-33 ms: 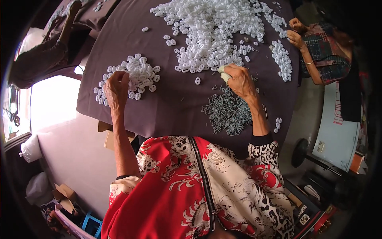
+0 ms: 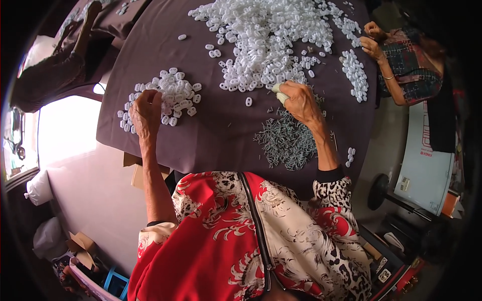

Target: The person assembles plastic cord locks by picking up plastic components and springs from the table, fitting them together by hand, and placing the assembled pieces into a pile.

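Observation:
My left hand (image 2: 145, 114) rests at a small pile of white oval plastic pieces with two holes (image 2: 175, 93), on the left of the table. Its fingers are curled; whatever they hold is hidden. Pale finger covers (image 2: 280, 93) sit on the fingers of my right hand (image 2: 301, 104). That hand is pinched closed at the lower edge of a big heap of the same white pieces (image 2: 266, 47), and I cannot make out anything in it. Just below it, partly under my wrist, lies a pile of small grey screws (image 2: 287, 140).
A dark brown cloth covers the table (image 2: 211, 135). At the right edge, a co-worker's hands (image 2: 372, 42) are near another group of white pieces (image 2: 355, 75). Another person's arm (image 2: 83, 32) shows at upper left. A few joined white pieces (image 2: 350, 157) lie right of my forearm.

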{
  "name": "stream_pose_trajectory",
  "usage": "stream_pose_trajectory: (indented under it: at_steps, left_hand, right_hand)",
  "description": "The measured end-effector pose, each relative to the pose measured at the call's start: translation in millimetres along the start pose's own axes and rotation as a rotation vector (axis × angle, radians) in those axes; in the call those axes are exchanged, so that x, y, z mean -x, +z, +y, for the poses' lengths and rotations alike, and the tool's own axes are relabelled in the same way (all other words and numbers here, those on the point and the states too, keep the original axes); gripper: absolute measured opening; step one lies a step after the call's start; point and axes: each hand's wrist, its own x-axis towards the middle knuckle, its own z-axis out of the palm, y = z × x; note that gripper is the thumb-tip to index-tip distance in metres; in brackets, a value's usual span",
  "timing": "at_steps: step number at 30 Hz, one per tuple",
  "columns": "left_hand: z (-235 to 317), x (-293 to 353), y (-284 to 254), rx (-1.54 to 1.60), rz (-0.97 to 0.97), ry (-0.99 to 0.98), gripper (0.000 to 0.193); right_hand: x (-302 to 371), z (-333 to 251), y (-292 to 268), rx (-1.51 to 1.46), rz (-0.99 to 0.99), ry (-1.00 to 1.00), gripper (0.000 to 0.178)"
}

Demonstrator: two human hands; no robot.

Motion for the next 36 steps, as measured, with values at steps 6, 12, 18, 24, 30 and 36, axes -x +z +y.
stream_pose_trajectory:
  at_steps: [6,12,18,24,30,36]
  left_hand:
    - [44.2,12.8,0.9,0.237,0.016,0.077,0.016]
    - [104.3,42.5,52.4,0.355,-0.344,0.396,0.012]
    - [114.1,51.7,85.9,0.197,-0.374,0.413,0.017]
    - [115.4,49.7,82.6,0.186,-0.336,0.470,0.017]
    - [123.5,33.1,65.4,0.402,-0.244,0.384,0.009]
    - [123.9,26.3,30.6,0.593,-0.441,0.128,0.016]
  right_hand:
    - [-7.1,0.5,19.2,0.138,0.016,-0.181,0.007]
    - [-8.1,2.2,21.8,0.171,0.032,-0.233,0.009]
    - [0.3,4.9,1.5,-0.116,0.012,0.033,0.009]
    - [5.5,13.1,-7.5,-0.255,0.088,0.163,0.013]
    - [6.1,0.6,-7.5,-0.338,0.045,0.202,0.016]
    - [4.9,-20.0,-10.1,-0.461,0.021,0.157,0.020]
